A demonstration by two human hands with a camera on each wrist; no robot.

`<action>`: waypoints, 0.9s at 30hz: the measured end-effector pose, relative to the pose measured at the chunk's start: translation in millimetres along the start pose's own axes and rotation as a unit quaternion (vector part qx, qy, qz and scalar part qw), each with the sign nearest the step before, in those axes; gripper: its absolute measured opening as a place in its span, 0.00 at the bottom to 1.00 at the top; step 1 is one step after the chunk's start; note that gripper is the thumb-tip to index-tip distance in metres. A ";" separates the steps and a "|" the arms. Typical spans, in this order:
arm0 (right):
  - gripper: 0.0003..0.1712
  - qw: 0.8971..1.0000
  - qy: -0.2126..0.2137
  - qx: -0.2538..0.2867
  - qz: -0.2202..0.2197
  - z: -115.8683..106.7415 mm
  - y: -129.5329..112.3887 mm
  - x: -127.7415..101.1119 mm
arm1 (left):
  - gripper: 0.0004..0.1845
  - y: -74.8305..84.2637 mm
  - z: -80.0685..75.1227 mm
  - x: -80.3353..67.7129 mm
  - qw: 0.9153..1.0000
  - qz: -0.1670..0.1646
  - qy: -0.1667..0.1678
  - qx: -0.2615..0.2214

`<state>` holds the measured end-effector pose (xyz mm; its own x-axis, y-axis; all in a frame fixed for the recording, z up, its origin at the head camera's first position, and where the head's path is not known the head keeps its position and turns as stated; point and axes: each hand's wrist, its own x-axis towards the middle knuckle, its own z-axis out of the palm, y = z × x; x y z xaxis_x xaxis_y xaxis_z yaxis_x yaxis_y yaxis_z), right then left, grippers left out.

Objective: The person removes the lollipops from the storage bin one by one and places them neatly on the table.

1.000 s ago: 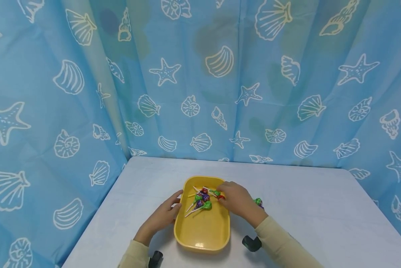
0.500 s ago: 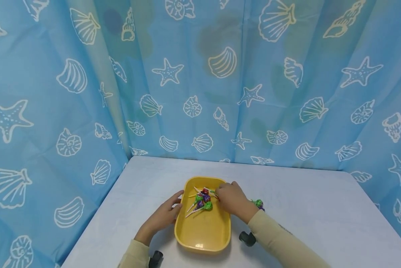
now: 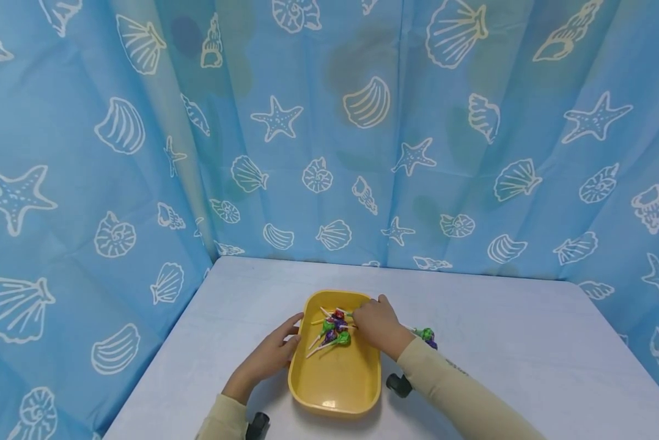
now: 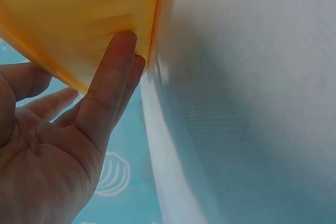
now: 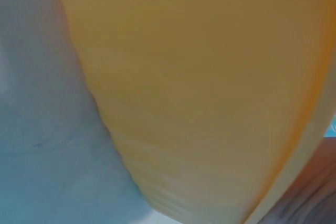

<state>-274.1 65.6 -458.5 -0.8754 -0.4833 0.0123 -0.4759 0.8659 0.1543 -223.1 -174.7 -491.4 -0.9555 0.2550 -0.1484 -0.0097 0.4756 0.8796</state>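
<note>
A yellow tray [image 3: 335, 382] lies on the pale table and holds several wrapped lollipops [image 3: 334, 329] at its far end. My left hand [image 3: 274, 351] rests with straight fingers against the tray's left outer wall; the left wrist view shows the fingertips [image 4: 123, 43] touching that yellow wall [image 4: 79, 9]. My right hand [image 3: 375, 321] hovers over the tray's far right part, knuckles up, its fingertips down among the lollipops and hidden. The right wrist view is filled by the blurred tray wall [image 5: 199, 87]. One green lollipop [image 3: 425, 334] lies on the table just right of the tray.
The table [image 3: 527, 342] is enclosed at the back and left by a blue curtain [image 3: 329, 153] printed with shells and starfish. Black wrist mounts [image 3: 398, 384] sit under both forearms close to the tray.
My right hand has slid left and farther over the tray onto the lollipop pile; the red lollipop seen at its fingertips earlier no longer shows. The left hand has stayed put.
</note>
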 end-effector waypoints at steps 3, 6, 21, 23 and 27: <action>0.09 1.000 0.006 0.011 -0.002 -0.4 0.7 -0.7 | 0.29 1.5 -0.3 -0.4 1.000 0.002 -0.001 0.002; 0.09 1.000 0.006 0.015 0.000 -0.1 1.0 -0.6 | 0.29 3.1 -0.4 -1.0 1.000 0.003 -0.002 0.006; 0.07 0.994 0.001 0.110 0.003 2.6 11.5 -4.3 | 0.29 2.3 -0.2 0.9 1.000 -0.002 0.002 0.006; 0.08 0.993 0.002 0.120 -0.002 3.4 13.0 -5.6 | 0.30 2.0 -0.1 0.5 1.000 -0.003 0.000 0.004; 0.08 0.991 0.017 0.135 -0.007 5.9 16.1 -8.4 | 0.30 0.8 0.0 -0.6 1.000 -0.003 -0.002 0.002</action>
<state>-274.9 84.4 -461.9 -0.8668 -0.4964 0.0466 -0.4983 0.8594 -0.1144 -222.5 -174.4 -490.7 -0.9542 0.2560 -0.1551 -0.0139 0.4798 0.8773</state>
